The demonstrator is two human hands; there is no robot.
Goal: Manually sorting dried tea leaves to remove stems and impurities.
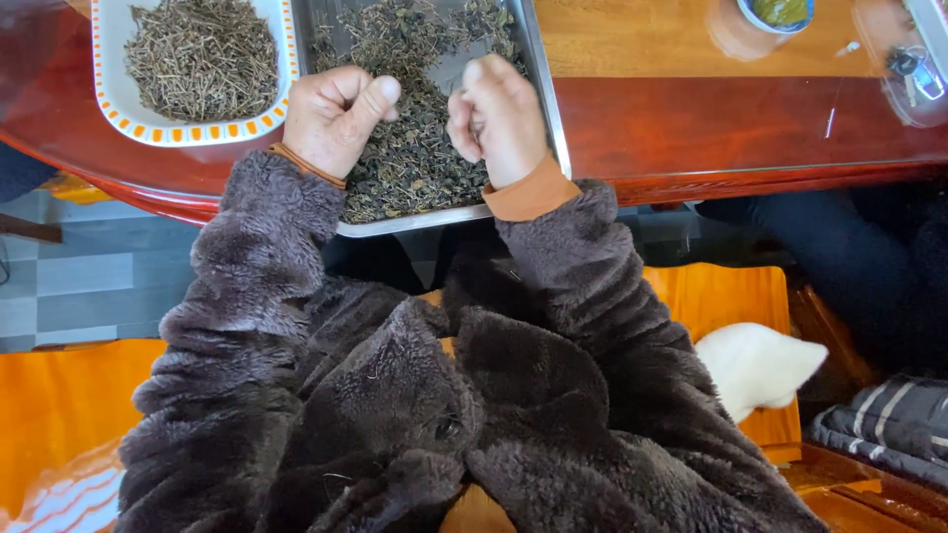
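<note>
A metal tray point(545, 99) holds a heap of dried dark green leaves point(415, 158) and overhangs the table's near edge. My left hand point(336, 114) hovers over the tray's left side, fingers curled into a fist with the thumb up; whether it holds leaves is hidden. My right hand point(496, 114) is over the tray's right side, fingers pinched together as if on a small bit of leaf or stem, too small to make out. Both arms wear fuzzy dark brown sleeves.
A white dish with an orange patterned rim point(118, 99) holds dried stems to the left of the tray. The red-brown wooden table point(741, 118) carries a small cup point(775, 15) and a clear container point(913, 69) at far right. Orange seat, white cloth point(755, 365).
</note>
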